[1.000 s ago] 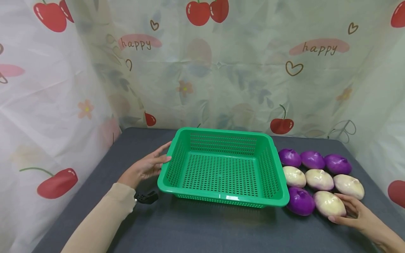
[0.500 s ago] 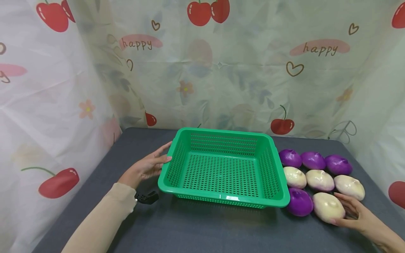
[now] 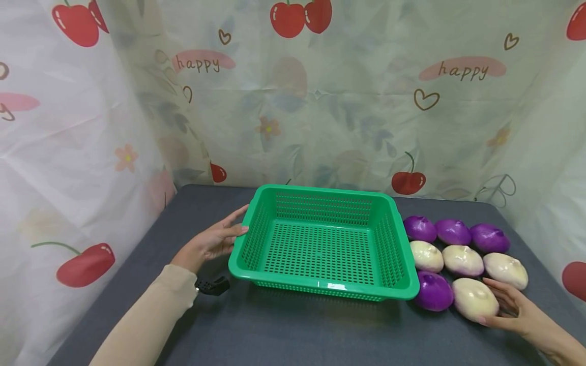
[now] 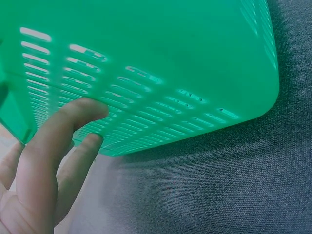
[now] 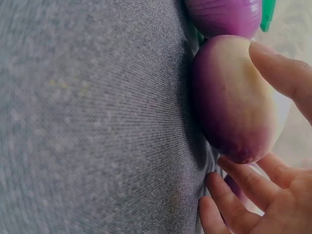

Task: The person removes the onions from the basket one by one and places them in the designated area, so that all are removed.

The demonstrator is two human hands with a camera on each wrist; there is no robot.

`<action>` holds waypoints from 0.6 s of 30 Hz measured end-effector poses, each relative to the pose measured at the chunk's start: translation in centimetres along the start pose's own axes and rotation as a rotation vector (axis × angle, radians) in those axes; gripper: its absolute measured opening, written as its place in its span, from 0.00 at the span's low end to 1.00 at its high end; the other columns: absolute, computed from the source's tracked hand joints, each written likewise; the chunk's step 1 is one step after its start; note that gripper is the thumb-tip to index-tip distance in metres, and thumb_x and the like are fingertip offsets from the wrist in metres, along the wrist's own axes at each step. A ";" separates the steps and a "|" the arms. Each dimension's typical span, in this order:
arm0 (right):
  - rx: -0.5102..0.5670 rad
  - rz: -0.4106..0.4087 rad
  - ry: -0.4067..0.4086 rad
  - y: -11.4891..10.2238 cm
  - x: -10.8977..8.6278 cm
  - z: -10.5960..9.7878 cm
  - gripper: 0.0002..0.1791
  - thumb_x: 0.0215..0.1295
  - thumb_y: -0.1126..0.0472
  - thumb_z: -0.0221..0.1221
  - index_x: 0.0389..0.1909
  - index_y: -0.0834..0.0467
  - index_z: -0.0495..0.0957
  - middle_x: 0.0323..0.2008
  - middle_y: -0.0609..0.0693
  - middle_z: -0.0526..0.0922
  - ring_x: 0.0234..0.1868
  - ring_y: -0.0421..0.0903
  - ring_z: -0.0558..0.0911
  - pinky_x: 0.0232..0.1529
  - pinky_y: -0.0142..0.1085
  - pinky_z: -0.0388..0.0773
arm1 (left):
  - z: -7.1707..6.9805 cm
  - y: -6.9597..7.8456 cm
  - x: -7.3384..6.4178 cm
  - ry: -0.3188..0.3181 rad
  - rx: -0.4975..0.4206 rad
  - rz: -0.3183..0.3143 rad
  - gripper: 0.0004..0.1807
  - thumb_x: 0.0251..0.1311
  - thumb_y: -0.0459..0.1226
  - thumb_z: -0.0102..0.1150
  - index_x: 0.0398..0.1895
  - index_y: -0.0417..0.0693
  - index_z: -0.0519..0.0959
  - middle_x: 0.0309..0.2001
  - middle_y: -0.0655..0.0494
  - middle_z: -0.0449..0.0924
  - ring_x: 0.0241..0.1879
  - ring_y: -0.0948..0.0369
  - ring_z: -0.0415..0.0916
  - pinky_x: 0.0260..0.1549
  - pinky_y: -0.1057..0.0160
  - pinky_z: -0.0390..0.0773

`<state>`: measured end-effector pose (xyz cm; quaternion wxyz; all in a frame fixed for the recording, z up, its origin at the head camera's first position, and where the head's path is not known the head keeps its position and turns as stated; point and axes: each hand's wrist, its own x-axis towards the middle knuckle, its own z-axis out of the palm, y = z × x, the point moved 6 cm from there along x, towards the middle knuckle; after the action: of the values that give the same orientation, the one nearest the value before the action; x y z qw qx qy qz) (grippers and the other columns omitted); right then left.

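A green slotted plastic basket (image 3: 320,292) stands in the middle of the dark table. My left hand (image 3: 212,244) holds its left side, the thumb at the rim; in the left wrist view, bent fingers (image 4: 48,146) lie by the slotted outer wall. To the right, my right hand (image 3: 519,312) holds a glossy cream turnip (image 3: 475,299) with a purple underside. Seen in the right wrist view, the thumb presses the turnip's (image 5: 234,97) upper face and a fingertip meets its end, the other fingers spread apart. A purple onion-like bulb (image 3: 434,291) lies just left of that turnip.
Behind the held turnip is a row of cream turnips (image 3: 462,260), and behind those a row of purple bulbs (image 3: 452,232). The nearest ones lie close against the basket's right side. A printed curtain (image 3: 320,142) encloses the grey cloth-covered table (image 3: 320,335).
The cream turnip in my right hand has shifted slightly toward the front and tipped a little. My left hand and the basket stay in place.
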<state>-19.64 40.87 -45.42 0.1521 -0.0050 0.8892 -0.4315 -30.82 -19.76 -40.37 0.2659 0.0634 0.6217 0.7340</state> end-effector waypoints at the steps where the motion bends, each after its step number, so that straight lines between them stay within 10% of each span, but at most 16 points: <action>1: 0.003 -0.006 0.000 0.0 0.0 0.0 0.49 0.68 0.58 0.59 0.72 0.71 0.34 0.69 0.77 0.42 0.66 0.79 0.44 0.38 0.12 0.62 | 0.0 0.0 0.0 -0.001 0.001 0.000 0.44 0.70 0.33 0.51 0.78 0.70 0.39 0.63 0.45 0.70 0.40 0.58 0.85 0.41 0.55 0.85; 8: -0.014 -0.039 0.025 0.5 -0.3 0.1 0.48 0.67 0.58 0.60 0.72 0.70 0.37 0.69 0.75 0.45 0.73 0.64 0.46 0.40 0.12 0.65 | 0.1 0.1 0.2 -0.009 0.006 0.000 0.44 0.70 0.33 0.51 0.78 0.70 0.39 0.60 0.47 0.72 0.40 0.58 0.85 0.40 0.55 0.85; 11: -0.030 -0.072 0.043 0.8 -0.3 0.0 0.46 0.67 0.59 0.60 0.72 0.69 0.40 0.67 0.71 0.49 0.69 0.23 0.51 0.41 0.13 0.66 | 0.2 0.1 0.4 -0.012 0.008 0.000 0.43 0.70 0.32 0.51 0.78 0.70 0.39 0.59 0.47 0.73 0.40 0.58 0.85 0.41 0.55 0.85; 15: -0.042 -0.098 0.058 1.0 -0.3 -0.1 0.44 0.66 0.60 0.61 0.73 0.64 0.43 0.63 0.48 0.58 0.42 0.05 0.55 0.42 0.13 0.66 | 0.1 0.0 0.4 -0.014 0.005 0.001 0.44 0.70 0.33 0.51 0.78 0.70 0.39 0.58 0.47 0.73 0.40 0.58 0.85 0.41 0.55 0.85; 18: -0.040 -0.141 0.059 0.7 -0.4 -0.3 0.41 0.66 0.62 0.61 0.73 0.61 0.47 0.57 0.25 0.57 0.47 0.07 0.58 0.41 0.14 0.66 | 0.0 -0.1 0.4 -0.018 0.015 0.002 0.43 0.70 0.34 0.51 0.78 0.70 0.39 0.60 0.46 0.72 0.42 0.58 0.84 0.43 0.54 0.84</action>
<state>-19.25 41.55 -45.71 0.0952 -0.0579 0.8990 -0.4235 -31.13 -19.52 -40.51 0.2704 0.0725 0.6247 0.7289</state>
